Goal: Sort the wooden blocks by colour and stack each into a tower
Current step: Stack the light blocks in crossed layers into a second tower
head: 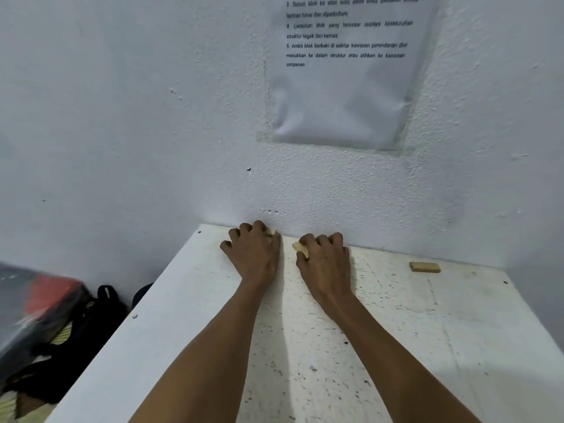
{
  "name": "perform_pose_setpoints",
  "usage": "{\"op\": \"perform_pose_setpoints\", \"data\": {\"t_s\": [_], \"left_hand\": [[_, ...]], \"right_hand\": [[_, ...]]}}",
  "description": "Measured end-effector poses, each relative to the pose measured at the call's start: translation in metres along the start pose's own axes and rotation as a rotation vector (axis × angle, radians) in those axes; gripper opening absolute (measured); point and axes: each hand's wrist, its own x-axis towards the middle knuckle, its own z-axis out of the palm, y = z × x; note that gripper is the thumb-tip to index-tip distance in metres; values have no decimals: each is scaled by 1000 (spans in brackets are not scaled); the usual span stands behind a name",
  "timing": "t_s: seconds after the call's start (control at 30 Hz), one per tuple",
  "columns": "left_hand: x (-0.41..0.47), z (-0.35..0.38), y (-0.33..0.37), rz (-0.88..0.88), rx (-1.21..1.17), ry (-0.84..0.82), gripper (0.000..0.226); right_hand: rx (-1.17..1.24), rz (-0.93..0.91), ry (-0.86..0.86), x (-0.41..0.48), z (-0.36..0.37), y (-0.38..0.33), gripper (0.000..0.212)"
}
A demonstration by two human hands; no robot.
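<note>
- Both hands are resting knuckles-up at the far edge of the white surface [396, 315], close to the wall [152, 117].
- The left hand [254, 253] is curling its fingers over a pale wooden block [271, 232]; only a corner of it is showing at the fingertips, right where the surface is meeting the wall. The hand is clenching around that block.
- The right hand [325, 261] is likewise curling down, gripping a second pale block [299, 247], which is sticking out on the thumb side, in the gap between the two hands.
- The two hands are lying just beside each other without touching.
- A third block [424, 266] is lying flat and untouched on the surface, well to the right of the right hand, near the wall.
- All visible blocks are showing the same natural wood colour.
- A printed sheet [345, 71] is hanging on the wall above the hands.
- Dark bags [61, 331] are sitting on the floor to the left of the surface.
</note>
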Motion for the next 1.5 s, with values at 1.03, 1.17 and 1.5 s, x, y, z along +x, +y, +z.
{"op": "perform_pose_setpoints", "data": {"t_s": [1.03, 1.17, 1.5], "left_hand": [[-289, -140, -80, 274, -451, -160, 16], [-307, -145, -93, 356, -447, -184, 12], [-297, -143, -96, 402, -370, -176, 15]], "right_hand": [[520, 194, -172, -273, -189, -33, 16], [394, 203, -166, -292, -191, -32, 24], [386, 107, -314, -281, -195, -21, 44]]}}
